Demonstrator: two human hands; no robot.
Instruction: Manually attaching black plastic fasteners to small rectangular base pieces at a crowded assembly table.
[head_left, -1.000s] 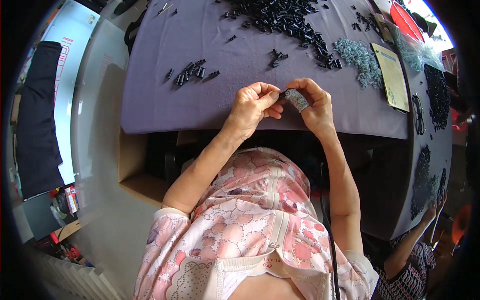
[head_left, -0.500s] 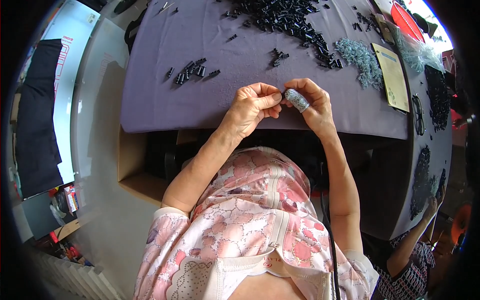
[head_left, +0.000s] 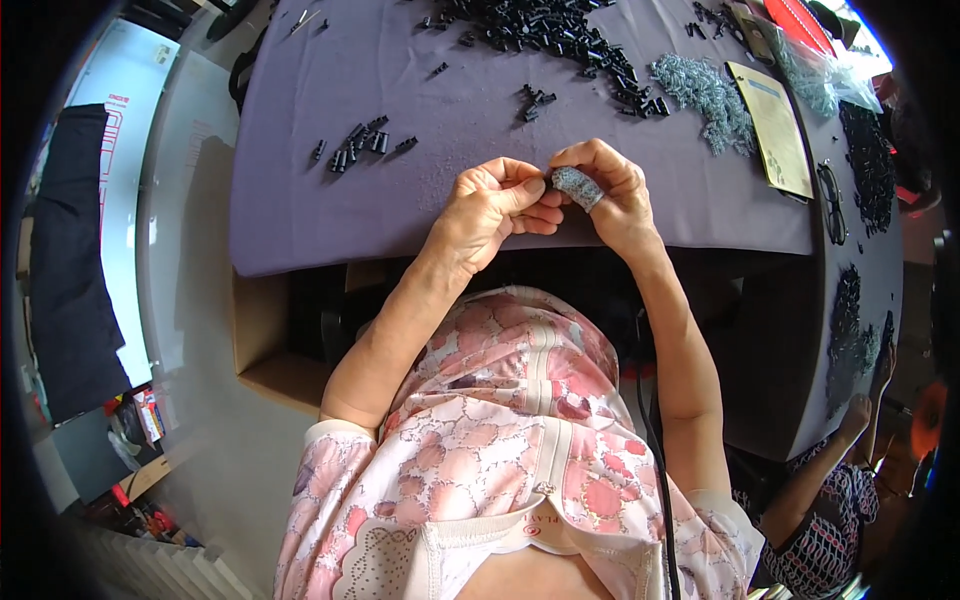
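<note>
1. Where the two hands meet, just above the near edge of a tabletop draped in purple-grey cloth [head_left: 330, 225], a small, dark, mostly hidden piece [head_left: 548, 183] sits between them.
2. The bare left hand [head_left: 490, 205] pinches this piece between thumb and forefinger, its other fingers curled beneath.
3. The right hand [head_left: 618, 205], a speckled grey-white cover [head_left: 577, 187] around its thumb, is bent at the piece's other side; whether it grips too is hidden.
4. Beyond the left hand, to its left, lies a loose cluster of short black cylinders [head_left: 357, 146].
5. Ahead of both hands are a few similar black pieces [head_left: 535, 102] and, farther off, a large black heap [head_left: 540, 35].
6. Beyond the right hand, to its right, lie a pile of translucent grey-blue bits [head_left: 705, 100], a flat yellowish rectangular sheet [head_left: 772, 130] and black-framed glasses [head_left: 832, 205].
</note>
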